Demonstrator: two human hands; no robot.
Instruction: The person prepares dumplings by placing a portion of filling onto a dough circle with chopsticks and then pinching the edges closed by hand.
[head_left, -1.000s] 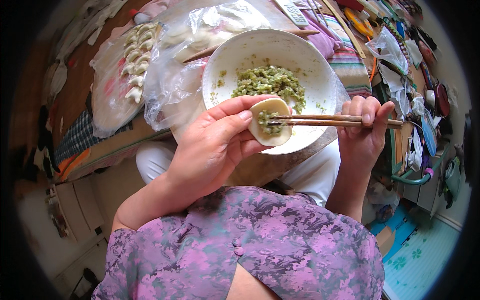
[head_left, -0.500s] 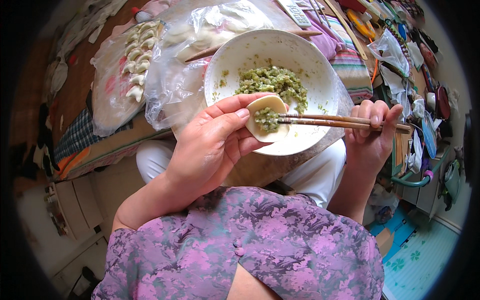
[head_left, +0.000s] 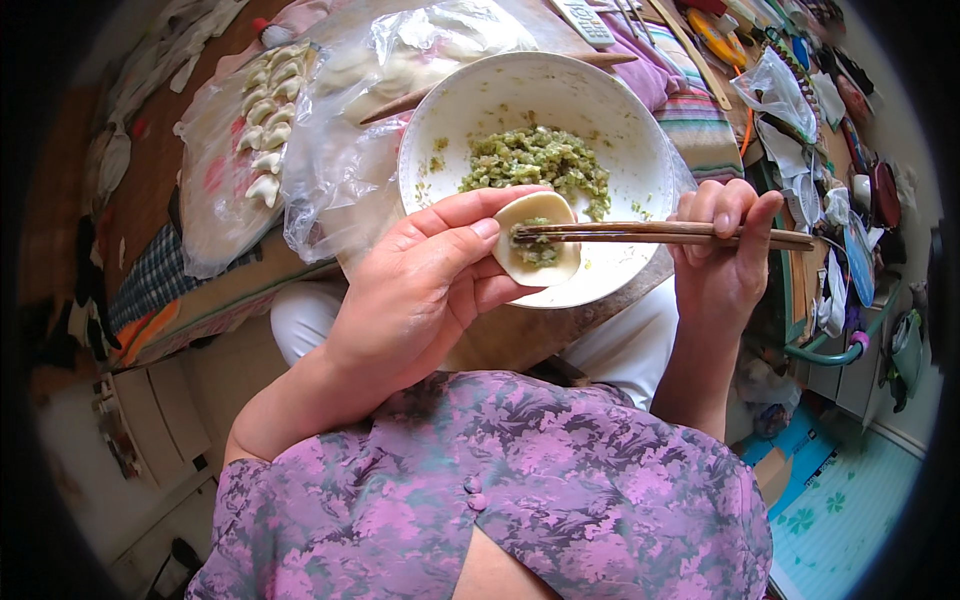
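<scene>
A round dumpling wrapper (head_left: 511,266) lies across the fingers of my left hand (head_left: 425,265), its edge pinched under the thumb. Green chopped filling (head_left: 541,255) sits in the wrapper's middle. My right hand (head_left: 727,240) is closed around a pair of brown chopsticks (head_left: 640,232), whose tips press on that filling. Just beyond both hands is a large white bowl (head_left: 430,130) with more green filling (head_left: 540,160) heaped inside. The wrapper is held over the bowl's near rim, which it partly covers.
Several finished dumplings (head_left: 265,135) stand in rows on a plastic-covered board at the far left. Clear plastic (head_left: 330,190) covers pale dough pieces behind the bowl. A wooden rolling pin (head_left: 397,104) pokes out behind the bowl. Cluttered items and a green rail (head_left: 830,350) are at the right.
The chopsticks have moved left, further across the wrapper, and now lie over the filling, which looks flatter. My right hand has shifted slightly left with them; the left hand barely moved.
</scene>
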